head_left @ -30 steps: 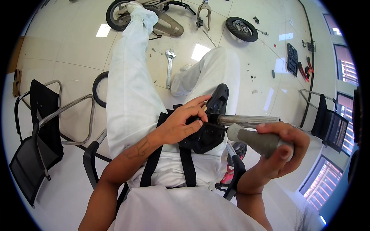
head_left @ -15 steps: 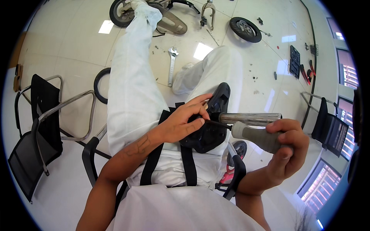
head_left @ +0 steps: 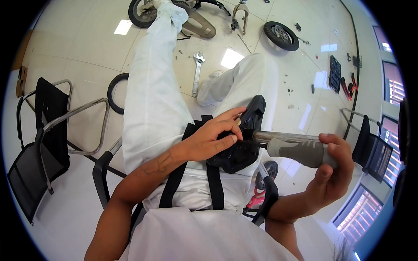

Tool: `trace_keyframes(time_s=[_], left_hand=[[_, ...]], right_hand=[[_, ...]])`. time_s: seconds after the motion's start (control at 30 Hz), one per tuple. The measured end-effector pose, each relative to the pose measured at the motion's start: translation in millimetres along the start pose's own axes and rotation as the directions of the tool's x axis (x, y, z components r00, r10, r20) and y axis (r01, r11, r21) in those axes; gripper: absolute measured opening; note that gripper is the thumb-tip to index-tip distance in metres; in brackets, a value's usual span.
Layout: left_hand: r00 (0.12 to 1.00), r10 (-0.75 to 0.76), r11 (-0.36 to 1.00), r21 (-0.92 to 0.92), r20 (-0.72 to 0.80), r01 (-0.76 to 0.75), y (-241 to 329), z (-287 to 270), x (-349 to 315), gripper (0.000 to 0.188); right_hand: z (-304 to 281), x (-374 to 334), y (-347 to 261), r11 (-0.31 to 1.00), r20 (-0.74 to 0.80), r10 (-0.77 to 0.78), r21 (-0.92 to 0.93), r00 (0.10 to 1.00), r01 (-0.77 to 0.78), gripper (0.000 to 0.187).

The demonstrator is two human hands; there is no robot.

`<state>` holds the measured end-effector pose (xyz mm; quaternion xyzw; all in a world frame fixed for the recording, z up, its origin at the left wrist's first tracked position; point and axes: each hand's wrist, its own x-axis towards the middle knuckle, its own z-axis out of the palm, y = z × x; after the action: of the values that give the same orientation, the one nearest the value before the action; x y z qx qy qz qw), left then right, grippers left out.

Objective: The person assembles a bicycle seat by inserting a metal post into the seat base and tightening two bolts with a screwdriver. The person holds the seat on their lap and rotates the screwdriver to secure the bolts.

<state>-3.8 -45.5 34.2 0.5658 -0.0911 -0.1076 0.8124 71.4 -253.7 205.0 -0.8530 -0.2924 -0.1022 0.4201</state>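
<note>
A black bicycle seat [head_left: 235, 158] lies across my lap, its ribbed underside facing up. From it a bare metal seat post [head_left: 285, 137] sticks out to the right. My left hand [head_left: 211, 139] rests on the seat, thumb and fingers bent together at the middle of the underside; whatever small part they may pinch is hidden. My right hand [head_left: 333, 169] has its fingers around the butt of a screwdriver [head_left: 298, 152] with a thick grey handle. The screwdriver lies alongside the post, its dark shaft pointing at the seat near my left fingertips. Its tip is out of sight.
On the tiled floor ahead lie an adjustable wrench [head_left: 198, 74], a small wheel [head_left: 281, 36], a fork [head_left: 239, 17] and a partly dismantled bike [head_left: 196, 24]. A black tyre [head_left: 116, 93] is left. Black chairs [head_left: 52, 113] flank me; a tool case [head_left: 335, 74] and red-handled pliers [head_left: 347, 89] lie right.
My right hand and the screwdriver have shifted slightly right and down, and the handle sits closer under the post. My left hand stays on the seat; the whole view has shifted a little.
</note>
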Motion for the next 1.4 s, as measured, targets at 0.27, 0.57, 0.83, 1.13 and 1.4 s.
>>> trace_keyframes(time_s=[0.27, 0.57, 0.83, 1.13, 1.4], left_hand=[[0.997, -0.075, 0.997, 0.014, -0.001, 0.075, 2.8, -4.2, -0.9, 0.012], [1.000, 0.014, 0.972, 0.236, -0.019, -0.009, 3.6, 1.1, -0.8, 0.013], [0.999, 0.007, 0.956, 0.293, -0.036, 0.004, 7.1, 4.0, -0.9, 0.012], [0.999, 0.050, 0.954, 0.295, -0.016, -0.043, 4.3, 4.3, -1.8, 0.012], [0.997, 0.077, 0.961, 0.264, 0.011, -0.077, 0.6, 3.8, -1.6, 0.008]], right_hand=[[-1.2, -3.2, -3.2, 0.994, 0.034, 0.096, 0.054, 0.995, -0.098, 0.036], [-3.4, -8.5, -0.2, 0.989, 0.001, 0.128, 0.072, 0.992, -0.128, 0.045], [4.7, -9.1, -6.6, 0.983, -0.067, 0.163, 0.091, 0.984, -0.157, 0.047], [3.2, -9.8, -0.9, 0.991, -0.058, 0.123, 0.056, 0.991, -0.120, 0.049], [13.3, -6.2, -18.8, 0.956, -0.158, 0.286, 0.118, 0.945, -0.270, 0.055]])
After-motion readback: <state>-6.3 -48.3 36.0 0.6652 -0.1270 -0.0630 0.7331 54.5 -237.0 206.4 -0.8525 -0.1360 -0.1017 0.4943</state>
